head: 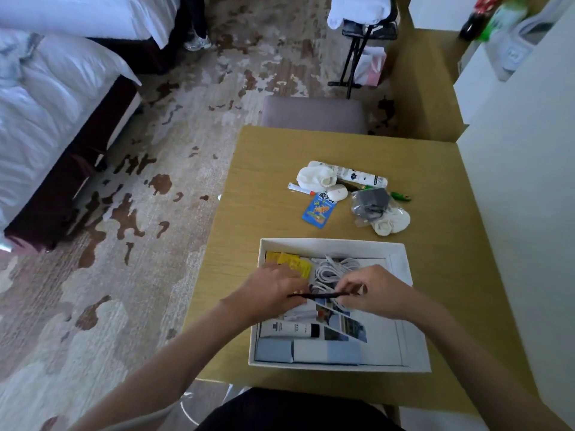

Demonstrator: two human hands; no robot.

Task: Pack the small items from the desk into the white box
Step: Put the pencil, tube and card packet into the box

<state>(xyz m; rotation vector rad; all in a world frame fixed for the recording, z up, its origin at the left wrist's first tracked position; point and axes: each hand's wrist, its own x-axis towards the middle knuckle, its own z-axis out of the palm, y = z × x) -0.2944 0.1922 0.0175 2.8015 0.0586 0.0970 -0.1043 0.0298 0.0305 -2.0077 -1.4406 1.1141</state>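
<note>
The white box [407,269] lies open on the wooden desk [267,169] in front of me. Inside are yellow packets [294,262], a coiled white cable [334,269], a white tube [289,329], a printed card and pale blue boxes. Over the box, my left hand [267,293] and my right hand [373,292] each pinch one end of a thin black strap [320,295], stretched level between them. Beyond the box lies a pile of loose items: a blue packet [319,210], white socks [315,177], a white bottle [361,176], a bagged grey item [370,204].
A padded stool [311,113] stands at the desk's far edge. White cabinets [525,169] rise on the right. A bed [46,119] sits to the left across patterned carpet. A folding rack [357,42] with white cloth stands at the back.
</note>
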